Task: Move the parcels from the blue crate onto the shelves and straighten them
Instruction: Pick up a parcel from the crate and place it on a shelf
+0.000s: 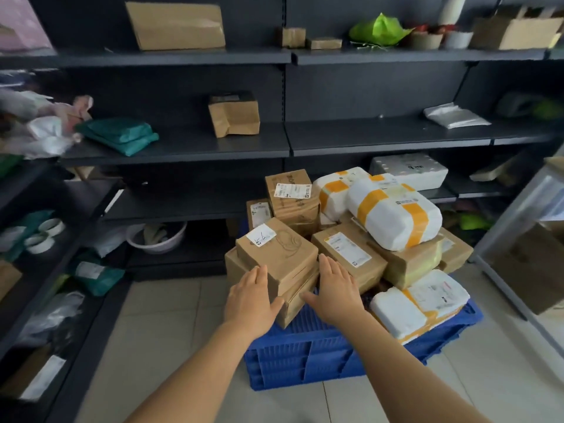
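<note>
At the near-left corner of the blue crate (320,358), which sits on a pale tiled floor, a brown cardboard box (276,254) with a white handwritten label rests on top of the heaped parcels. The left hand (251,300) lies flat against the box's left side, fingers straight and together. The right hand (334,293) presses flat against its right side, fingers straight, thumb spread toward the lower front edge. Neither hand curls around the box (it is squeezed between the two palms).

The crate is piled above its rim. Just beside the held box, toward the middle, lies a flat brown parcel (349,254) with a printed label. Behind it a taller brown box (291,196) stands at the far-left side. Two white padded parcels with orange tape (393,215) sit on top toward the far-right corner, and another white padded parcel (419,305) hangs over the near-right edge.

Behind the crate stand dark metal shelves (183,145). The middle shelf carries a green bag (119,135) near its left end, a small brown box (234,116) toward the centre, and a white pouch (456,116) well apart at the right end. The top shelf holds a large brown carton (175,25) on its left half.
</note>
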### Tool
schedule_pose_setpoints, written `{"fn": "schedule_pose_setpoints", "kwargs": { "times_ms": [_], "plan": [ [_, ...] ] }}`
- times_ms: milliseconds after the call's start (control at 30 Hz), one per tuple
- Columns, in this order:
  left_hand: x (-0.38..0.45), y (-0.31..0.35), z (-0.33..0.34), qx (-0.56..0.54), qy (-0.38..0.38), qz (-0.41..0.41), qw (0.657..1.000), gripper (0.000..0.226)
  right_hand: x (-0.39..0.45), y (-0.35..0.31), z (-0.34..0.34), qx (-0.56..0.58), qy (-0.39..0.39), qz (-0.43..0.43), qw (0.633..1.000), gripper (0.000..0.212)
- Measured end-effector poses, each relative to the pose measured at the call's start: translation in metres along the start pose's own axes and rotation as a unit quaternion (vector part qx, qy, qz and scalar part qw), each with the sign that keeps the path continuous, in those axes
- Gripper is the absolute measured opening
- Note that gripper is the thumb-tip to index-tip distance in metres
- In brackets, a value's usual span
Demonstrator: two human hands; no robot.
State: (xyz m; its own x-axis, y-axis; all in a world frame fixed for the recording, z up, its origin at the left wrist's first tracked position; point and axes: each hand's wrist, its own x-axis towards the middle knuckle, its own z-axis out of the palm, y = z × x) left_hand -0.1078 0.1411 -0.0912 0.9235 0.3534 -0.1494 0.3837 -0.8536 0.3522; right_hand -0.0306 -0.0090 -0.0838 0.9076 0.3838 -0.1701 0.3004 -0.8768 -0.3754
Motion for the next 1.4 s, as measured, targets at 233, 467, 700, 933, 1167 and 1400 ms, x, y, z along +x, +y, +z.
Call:
{"fn": "schedule_pose_setpoints", "kwargs": {
  "times_ms": [233, 467, 700, 933, 1167, 1400],
  "plan": [
    [0.104, 0.003, 0.058, -0.143, -0.015, -0.261, 0.955, 0.082, 0.167, 0.029, 0.041, 0.034, -0.199, -0.064, 0.977, 0.092],
    [0.107, 0.006, 0.090, -0.249, -0.023, -0.335, 0.909, 0.086, 0.192, 0.040, 0.058, 0.055, -0.223, -0.063, 0.971, 0.106],
    [0.115, 0.003, 0.089, -0.332, 0.015, -0.310, 0.891, 0.087, 0.202, 0.037, 0.056, 0.108, -0.231, -0.047, 0.966, 0.118],
    [0.116, 0.004, 0.089, -0.391, 0.042, -0.284, 0.874, 0.082, 0.199, 0.039, 0.052, 0.105, -0.198, -0.041, 0.974, 0.110],
    [0.089, 0.000, 0.068, -0.415, 0.086, -0.266, 0.866, 0.087, 0.174, 0.021, 0.041, 0.109, -0.159, -0.083, 0.978, 0.113],
    [0.012, -0.022, 0.028, -0.414, 0.156, -0.267, 0.856, 0.099, 0.107, -0.032, 0.030, 0.106, -0.140, -0.153, 0.973, 0.114]
  ]
}}
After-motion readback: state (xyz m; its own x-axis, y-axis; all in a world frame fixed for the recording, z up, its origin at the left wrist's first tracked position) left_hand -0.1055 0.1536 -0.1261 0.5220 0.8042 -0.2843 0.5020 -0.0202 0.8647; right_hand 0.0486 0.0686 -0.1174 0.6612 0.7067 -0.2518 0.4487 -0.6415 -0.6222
